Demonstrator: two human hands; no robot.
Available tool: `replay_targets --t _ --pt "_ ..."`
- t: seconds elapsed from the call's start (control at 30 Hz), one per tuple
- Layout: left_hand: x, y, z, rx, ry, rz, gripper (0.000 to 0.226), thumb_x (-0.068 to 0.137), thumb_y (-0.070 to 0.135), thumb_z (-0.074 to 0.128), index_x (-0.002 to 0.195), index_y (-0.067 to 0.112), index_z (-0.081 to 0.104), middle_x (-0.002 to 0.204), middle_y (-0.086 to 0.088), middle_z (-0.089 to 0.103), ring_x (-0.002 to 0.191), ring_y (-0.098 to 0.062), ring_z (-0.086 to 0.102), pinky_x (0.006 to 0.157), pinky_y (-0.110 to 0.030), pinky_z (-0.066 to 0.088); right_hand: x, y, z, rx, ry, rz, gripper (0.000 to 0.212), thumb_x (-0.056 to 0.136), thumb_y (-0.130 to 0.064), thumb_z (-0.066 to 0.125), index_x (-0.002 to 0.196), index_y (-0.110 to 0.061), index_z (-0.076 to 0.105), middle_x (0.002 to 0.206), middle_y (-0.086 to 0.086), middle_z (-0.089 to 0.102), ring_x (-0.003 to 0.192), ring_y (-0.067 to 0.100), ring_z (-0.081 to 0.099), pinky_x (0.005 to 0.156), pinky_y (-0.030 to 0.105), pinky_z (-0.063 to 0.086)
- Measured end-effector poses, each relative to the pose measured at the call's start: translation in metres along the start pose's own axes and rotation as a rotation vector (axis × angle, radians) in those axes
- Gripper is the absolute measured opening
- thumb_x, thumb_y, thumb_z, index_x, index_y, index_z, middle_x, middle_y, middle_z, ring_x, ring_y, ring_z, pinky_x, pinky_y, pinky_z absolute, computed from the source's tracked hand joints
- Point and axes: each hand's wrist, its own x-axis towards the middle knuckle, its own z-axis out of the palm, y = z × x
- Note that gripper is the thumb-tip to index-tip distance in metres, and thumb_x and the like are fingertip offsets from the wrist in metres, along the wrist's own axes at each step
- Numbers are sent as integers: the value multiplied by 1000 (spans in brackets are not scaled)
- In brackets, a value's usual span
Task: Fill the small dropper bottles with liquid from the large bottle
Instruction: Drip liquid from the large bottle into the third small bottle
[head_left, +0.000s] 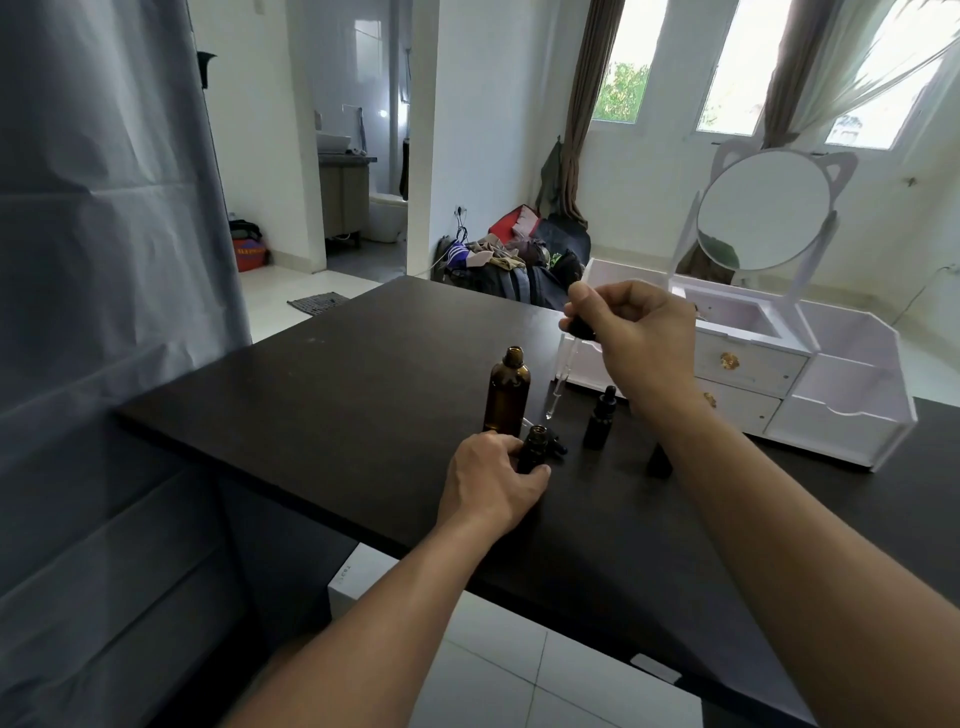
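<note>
The large amber bottle (507, 392) stands open on the dark table (363, 374). Just in front of it my left hand (491, 480) grips a small dark dropper bottle (534, 447) with its mouth open. My right hand (636, 332) pinches the black bulb of a long glass dropper (562, 374), held in the air to the right of the large bottle, tip pointing down. A small black dropper cap (557, 445) lies beside the gripped bottle. A capped small bottle (600, 418) stands to the right. Another dark small bottle (658, 461) is partly hidden behind my right forearm.
A white vanity organiser (831, 405) with drawers and a round mirror (763, 210) stands on the table's right side, close behind the bottles. The table's near edge runs diagonally below my arms. A grey curtain (104, 260) hangs at the left.
</note>
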Motion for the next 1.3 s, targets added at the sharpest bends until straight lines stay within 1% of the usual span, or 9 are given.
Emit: replay_targets --t 0.13,0.3,0.47,0.7,1.03,1.17,1.3 --pt "0 1 0 -3 7 -19 50 81 46 71 122 18 65 114 -5 65 104 -18 62 89 -35 54 -4 6 3 -9 -20 25 11 88 -26 71 82 -17 70 81 5 75 75 17 75 82 46 60" --pt "-2 1 -1 -21 6 -30 48 82 44 71 122 19 64 113 -4 65 104 -17 62 89 -33 54 -8 14 10 -19 -19 35 11 87 -27 72 78 -23 71 78 4 75 74 19 75 82 48 60" --pt "-2 1 -2 -29 1 -29 46 82 44 71 120 19 66 114 -4 65 104 -16 61 89 -33 54 -8 17 12 -31 -26 30 16 86 -24 73 71 -21 70 77 8 75 74 21 75 78 48 61" --pt "-2 2 -1 -32 5 -34 49 82 43 71 123 18 65 114 -2 65 105 -16 61 89 -32 54 -9 16 13 -36 -50 20 14 86 -22 72 74 -15 71 77 8 75 74 20 74 76 46 62" --pt "-3 3 -2 -38 -12 -35 47 83 43 70 123 18 65 117 -2 64 106 -15 60 90 -32 53 -9 22 12 -52 -40 33 15 86 -26 73 73 -19 72 78 7 75 77 23 74 77 50 60" --pt "-4 4 -3 -37 4 -15 50 84 41 70 127 17 61 123 -2 62 112 -15 58 92 -29 51 -8 18 11 -41 -45 50 12 86 -25 72 80 -15 73 80 7 75 76 20 74 80 47 60" --pt "-4 5 -5 -17 5 -6 48 84 42 70 125 17 63 119 -2 64 108 -16 60 90 -27 51 -4 7 9 9 -25 52 10 87 -25 73 81 -15 72 78 6 75 75 19 75 82 44 61"
